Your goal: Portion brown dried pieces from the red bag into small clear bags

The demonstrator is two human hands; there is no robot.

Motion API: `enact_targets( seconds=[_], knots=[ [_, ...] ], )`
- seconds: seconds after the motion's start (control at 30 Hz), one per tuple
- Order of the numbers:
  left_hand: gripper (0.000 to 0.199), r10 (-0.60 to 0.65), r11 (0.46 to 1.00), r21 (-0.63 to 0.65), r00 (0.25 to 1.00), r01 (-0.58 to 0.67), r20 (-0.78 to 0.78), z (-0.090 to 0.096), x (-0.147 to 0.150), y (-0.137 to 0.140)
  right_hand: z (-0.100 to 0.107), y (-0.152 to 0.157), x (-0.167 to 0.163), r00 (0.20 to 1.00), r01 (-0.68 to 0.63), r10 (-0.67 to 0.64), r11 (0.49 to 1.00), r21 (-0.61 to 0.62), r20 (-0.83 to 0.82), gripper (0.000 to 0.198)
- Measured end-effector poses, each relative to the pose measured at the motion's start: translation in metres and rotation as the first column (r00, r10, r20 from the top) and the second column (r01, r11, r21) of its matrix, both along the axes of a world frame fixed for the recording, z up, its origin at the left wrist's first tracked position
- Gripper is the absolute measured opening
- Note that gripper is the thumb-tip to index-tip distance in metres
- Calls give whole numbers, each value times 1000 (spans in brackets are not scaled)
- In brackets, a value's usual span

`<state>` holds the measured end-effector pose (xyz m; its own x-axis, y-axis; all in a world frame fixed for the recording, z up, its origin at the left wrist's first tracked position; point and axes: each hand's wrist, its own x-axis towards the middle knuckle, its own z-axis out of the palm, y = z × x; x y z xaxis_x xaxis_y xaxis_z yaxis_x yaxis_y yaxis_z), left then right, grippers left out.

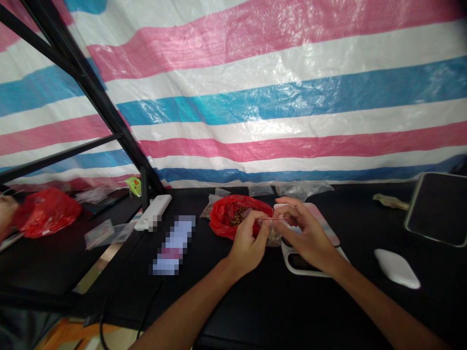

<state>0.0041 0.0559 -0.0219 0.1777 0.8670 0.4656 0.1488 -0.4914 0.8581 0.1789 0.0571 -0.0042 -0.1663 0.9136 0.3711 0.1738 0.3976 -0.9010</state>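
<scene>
Between my hands is a small clear zip bag [274,238] with pale brown bits inside and a red line along its top edge. My left hand [250,242] pinches the left end of that edge. With thumb and fingers, my right hand [304,236] grips the right end. Just behind my left hand lies an open red plastic bag [222,221] holding small brown pieces. Below my right hand sits a white kitchen scale [292,266], its display partly covered by the hand and its pinkish platform [323,221] showing behind.
Clear plastic bags [306,188] lie along the back. To the left are a blurred-out phone [175,245], a white power strip [153,212], a black frame post [105,114] and another red bag [49,212] near another person's hand [6,214]. At right are a white mouse-shaped object [397,268] and a tablet [438,209].
</scene>
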Motion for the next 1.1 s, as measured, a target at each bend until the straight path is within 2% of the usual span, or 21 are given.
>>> enact_targets(
  seconds=[0.2,0.4,0.53,0.63,0.7,0.73,0.77,0.8,0.87,0.9,0.93,1.0,1.07,1.1],
  knots=[
    [18,6,999,42,1000,-6,-2,2,1,-1,3,-2,0,1000,4,-4,1000,8,19,33],
    [13,39,994,105,999,-37,-8,6,-2,0,4,-3,-2,999,-42,42,999,-23,-5,44],
    [10,20,988,151,1000,-18,-13,4,-1,-1,2,-6,-4,998,-56,54,997,-44,-38,39],
    [9,22,983,181,1000,-17,-21,6,-1,-2,2,-6,-3,1000,-21,21,1000,6,-6,40],
    [9,102,963,249,995,-101,10,12,-9,2,5,-5,-1,999,32,-34,997,75,25,40],
    [9,199,933,293,978,-207,57,17,-16,6,6,-5,0,997,61,-66,992,113,41,39],
    [10,330,876,326,935,-354,129,22,-25,10,8,-4,1,993,92,-102,984,153,55,37],
    [10,472,789,341,859,-512,198,28,-36,16,10,-4,2,988,122,-138,974,193,67,35],
    [14,754,518,320,600,-793,268,39,-61,30,12,-3,4,975,176,-205,950,259,88,31],
    [16,832,408,293,484,-865,272,42,-73,38,12,-2,4,967,198,-233,938,284,98,29],
    [17,868,358,261,423,-896,261,44,-84,44,12,-2,5,961,211,-253,930,301,109,27],
    [17,890,394,271,438,-878,127,43,-98,55,10,-1,5,954,212,-265,925,316,136,26],
    [16,882,468,297,463,-833,-90,36,-103,59,8,-1,5,952,195,-258,926,322,164,26],
    [17,872,488,308,441,-817,-211,33,-102,59,7,-1,5,952,182,-249,928,325,178,26]
  ],
)
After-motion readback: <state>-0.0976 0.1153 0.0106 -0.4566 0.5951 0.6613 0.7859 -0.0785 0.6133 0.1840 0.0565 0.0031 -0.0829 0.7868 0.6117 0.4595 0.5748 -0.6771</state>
